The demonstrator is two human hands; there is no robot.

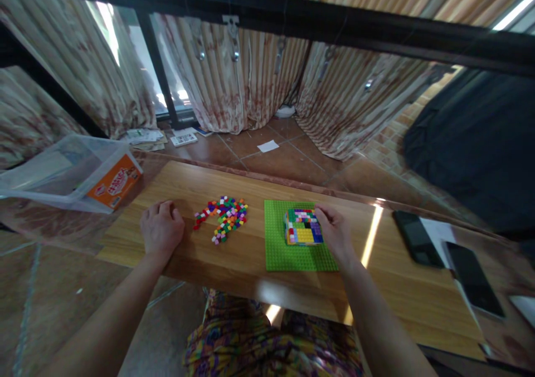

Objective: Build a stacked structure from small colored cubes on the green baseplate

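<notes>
A green baseplate [292, 254] lies on the wooden table [234, 265] with a small multicoloured brick block [304, 228] built on its far right part. My right hand [334, 233] rests at the block's right side, fingers curled against its top corner. A loose pile of small coloured bricks [223, 215] lies left of the plate. My left hand [161, 229] rests on the table left of the pile, fingers curled under, with nothing visible in it.
A clear plastic bin [54, 174] with an orange box [115, 183] sits off the table's left end. Two dark phones [418, 238] [472, 279] lie on the table's right part. Curtains and a black bar stand beyond the far edge.
</notes>
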